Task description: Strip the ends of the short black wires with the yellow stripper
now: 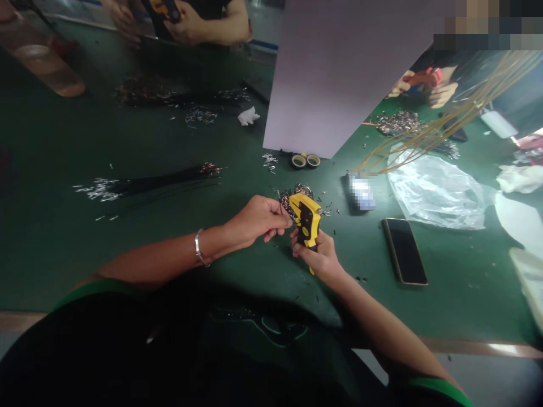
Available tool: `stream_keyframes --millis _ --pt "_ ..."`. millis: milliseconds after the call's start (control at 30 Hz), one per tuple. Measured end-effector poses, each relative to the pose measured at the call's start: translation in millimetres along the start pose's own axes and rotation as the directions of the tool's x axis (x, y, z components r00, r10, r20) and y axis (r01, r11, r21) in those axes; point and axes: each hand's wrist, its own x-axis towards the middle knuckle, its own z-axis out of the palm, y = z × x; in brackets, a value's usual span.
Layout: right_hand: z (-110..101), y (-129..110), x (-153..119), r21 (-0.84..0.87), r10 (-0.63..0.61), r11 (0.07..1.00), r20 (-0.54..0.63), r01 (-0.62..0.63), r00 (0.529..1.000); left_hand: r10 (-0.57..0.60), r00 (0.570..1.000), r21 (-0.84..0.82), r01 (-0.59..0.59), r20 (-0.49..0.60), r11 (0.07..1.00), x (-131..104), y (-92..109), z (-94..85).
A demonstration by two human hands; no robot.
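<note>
My right hand [317, 255] is wrapped round the handle of a yellow and black hand tool [307, 217], whose head points away from me. Just left of the tool, my left hand [261, 219] is closed in a pinch at the tool's side; what sits between its fingertips is too small to make out. Behind the tool's head lies a small pile of wire ends and metal bits [292, 198]. To the left, a bundle of black wires [161, 180] with pale tips at one end and coppery tips at the other lies on the green table [237, 282].
A phone [405, 251], a small box [360, 192] and a clear plastic bag [441, 189] lie right. Two tape rolls [305, 161] sit before an upright pale panel [322, 73]. Further wire piles [144, 93] and co-workers' hands [189, 25] are beyond; a bottle [46, 62] is upper left.
</note>
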Motion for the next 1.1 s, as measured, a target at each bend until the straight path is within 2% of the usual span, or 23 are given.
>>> stream_keyframes --millis 300,667,867,1100 --pt "3 1 -4 -0.057 -0.01 0.998 -0.013 0.01 1.0 -0.014 1.0 0.012 0.014 0.01 1.0 -1 0 0.6" --pt "10 -2 1 -0.011 0.028 1.0 -0.06 -0.029 0.998 0.063 0.997 -0.032 -0.062 0.035 0.998 7 -10 -3.9" --pt "10 2 0 -0.006 0.007 1.0 -0.076 -0.008 0.997 0.086 0.996 -0.018 -0.086 -0.026 0.996 7 -2 -7.1" --pt "14 1 3 0.032 0.031 0.999 -0.118 -0.028 0.993 0.211 0.967 0.021 -0.21 -0.141 0.978 7 2 -10.9"
